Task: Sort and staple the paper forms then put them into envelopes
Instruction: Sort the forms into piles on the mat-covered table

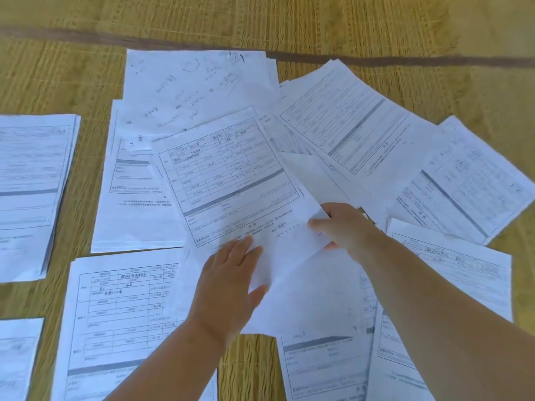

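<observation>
Head view: one printed form (231, 175) is pinched at its near right corner by the right hand (344, 227), thumb on top and fingers curled beneath, while the left hand (228, 282) is laid flat with straight fingers on its near edge, probably to steady it for sorting. Beyond and beside the fingertips roughly nine further sheets or piles are fanned over a woven mat (58, 68); a neater stack (31, 183) is kept well left, seemingly already sorted, and no stapler or envelope is seen
</observation>
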`<state>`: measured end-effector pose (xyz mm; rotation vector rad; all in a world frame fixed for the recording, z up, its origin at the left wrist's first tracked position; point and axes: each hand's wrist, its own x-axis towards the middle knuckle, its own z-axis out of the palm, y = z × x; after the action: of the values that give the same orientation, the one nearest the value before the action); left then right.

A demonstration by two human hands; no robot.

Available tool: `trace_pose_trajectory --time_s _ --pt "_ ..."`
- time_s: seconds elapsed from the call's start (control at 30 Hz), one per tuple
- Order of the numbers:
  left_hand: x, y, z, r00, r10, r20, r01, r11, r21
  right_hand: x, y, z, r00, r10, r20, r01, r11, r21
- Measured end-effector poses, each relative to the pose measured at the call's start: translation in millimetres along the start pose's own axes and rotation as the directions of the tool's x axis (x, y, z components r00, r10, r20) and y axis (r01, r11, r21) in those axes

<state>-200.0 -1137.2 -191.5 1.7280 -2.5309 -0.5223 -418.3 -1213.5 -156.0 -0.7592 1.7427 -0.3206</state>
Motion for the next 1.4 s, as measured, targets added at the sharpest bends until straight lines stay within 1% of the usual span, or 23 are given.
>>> trace_pose_trajectory --time_s 0.03,0.1,0.17,0.23,0.27,0.37,0.43,0.5,0.6,0.73,0.83,0.9,0.97,1.03,1.07,1.13,1.17,1.27,1.4 --pt "-0.4 0.3 -3.2 1.000 -0.015 -0.003 0.015 0.999 -0.035 -2.0 3.1 3.3 1.000 -0.016 -0.023 0.016 1.000 0.016" --pt "-3.0 -0.7 -11.3 0.999 -0.039 -0.029 0.035 0.989 -0.143 -13.6 12.9 14.5 0.999 -0.029 -0.035 0.033 0.993 0.115" --pt "-6.1 -3.0 -18.8 0.997 0.033 -0.072 -0.045 0.985 -0.168 -30.9 25.3 30.8 1.000 -0.023 -0.018 0.027 0.968 0.250" --pt "-11.4 -8.5 -20.3 0.989 0.138 -0.051 -0.145 0.975 -0.166 -46.7 39.8 50.2 0.999 -0.030 0.021 0.021 0.938 0.345" --pt "-13.7 -12.0 -17.4 0.986 0.166 -0.025 -0.168 0.970 -0.178 -51.6 46.4 58.2 0.999 -0.031 0.040 0.014 0.930 0.368" --pt "-20.3 -28.1 -4.3 0.985 0.167 0.036 -0.156 0.965 -0.213 -56.7 62.6 75.9 0.994 0.026 0.105 -0.065 0.917 0.393" --pt "-21.7 -39.0 4.5 0.984 0.175 0.023 -0.166 0.963 -0.212 -56.1 66.0 77.7 0.982 0.069 0.177 -0.143 0.883 0.447" --pt "-22.3 -45.1 11.0 0.986 0.168 -0.009 -0.166 0.961 -0.222 -53.8 67.0 72.6 0.973 0.061 0.223 -0.167 0.853 0.495" --pt "-23.2 -43.1 13.4 0.993 0.113 -0.044 -0.121 0.955 -0.272 -52.3 67.2 61.6 0.966 0.001 0.257 -0.123 0.880 0.459" --pt "-23.2 -40.0 18.7 0.989 0.115 -0.093 -0.135 0.956 -0.260 -52.7 67.8 60.1 0.958 -0.069 0.277 -0.039 0.930 0.365" --pt "-23.8 -35.5 23.7 0.986 0.115 -0.121 -0.139 0.967 -0.215 -52.7 69.9 65.1 0.977 -0.077 0.197 0.012 0.950 0.313" --pt "-24.4 -32.2 26.5 0.975 0.154 -0.160 -0.184 0.964 -0.190 -50.6 71.5 70.4 0.990 -0.056 0.128 0.016 0.956 0.292" --pt "-26.1 -31.6 29.7 0.952 0.205 -0.229 -0.254 0.943 -0.213 -48.5 71.4 75.6 0.996 -0.027 0.087 0.002 0.963 0.271" --pt "-28.6 -30.8 30.8 0.939 0.198 -0.281 -0.281 0.913 -0.296 -46.4 71.1 79.8 0.998 -0.009 0.067 -0.011 0.957 0.290" --pt "-29.6 -28.8 29.0 0.945 0.164 -0.284 -0.262 0.897 -0.355 -45.4 70.7 81.4 0.999 0.002 0.052 -0.017 0.953 0.301" --pt "-29.2 -21.6 22.5 0.966 0.084 -0.246 -0.190 0.873 -0.449 -43.8 70.0 83.5 0.999 0.028 0.016 -0.032 0.950 0.311" --pt "-28.5 -17.3 19.7 0.975 0.056 -0.215 -0.153 0.870 -0.469 -43.6 69.8 83.9 0.999 0.035 0.005 -0.034 0.950 0.309" --pt "-25.8 -7.3 16.3 0.987 0.002 -0.159 -0.075 0.885 -0.459 -45.0 68.8 85.2 0.998 0.054 -0.013 -0.048 0.957 0.286" --pt "-21.7 -4.1 15.5 0.974 -0.086 -0.209 -0.035 0.855 -0.517 -44.0 71.2 85.0 0.999 0.040 -0.020 -0.033 0.962 0.269"
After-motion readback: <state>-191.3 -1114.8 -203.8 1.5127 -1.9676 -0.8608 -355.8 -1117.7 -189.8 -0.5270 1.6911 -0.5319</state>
